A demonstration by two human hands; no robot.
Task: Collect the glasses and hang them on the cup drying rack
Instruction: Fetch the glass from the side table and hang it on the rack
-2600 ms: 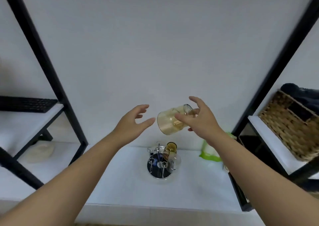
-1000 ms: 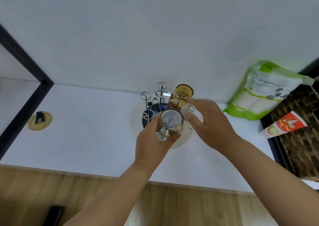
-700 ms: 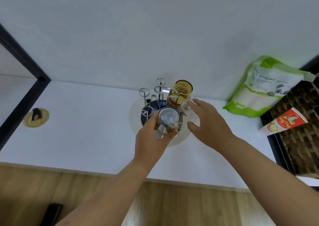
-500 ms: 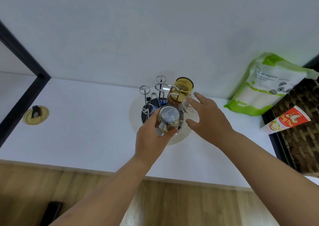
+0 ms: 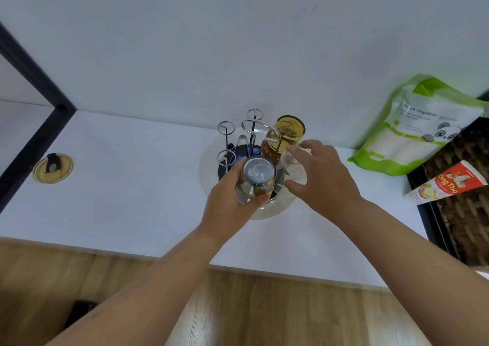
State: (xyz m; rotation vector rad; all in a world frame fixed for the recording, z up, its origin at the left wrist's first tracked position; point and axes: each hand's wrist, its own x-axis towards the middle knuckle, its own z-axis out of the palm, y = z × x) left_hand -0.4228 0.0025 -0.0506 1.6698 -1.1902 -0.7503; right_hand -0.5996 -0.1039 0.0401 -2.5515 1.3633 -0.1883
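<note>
The left hand is wrapped around an upside-down glass and holds it just over the front of the cup drying rack, which stands on the white counter. The right hand holds nothing — its fingers are spread and loosely bent beside a clear glass already on the rack. A yellow glass hangs upside down at the back.

The glass is hard, smooth and likely slippery, and it would break if it fell. It looks light enough for one hand. The best place to hold it is around the sides, as the left hand does, so the open mouth stays free to slide down over a metal peg.

A moment ago the right hand held the glass up high, sideways, and the left hand was empty. Now the left hand has it, turned bottom up and low over the rack. In the last half second the hands have hardly moved — the glass is just a bit lower.
</note>
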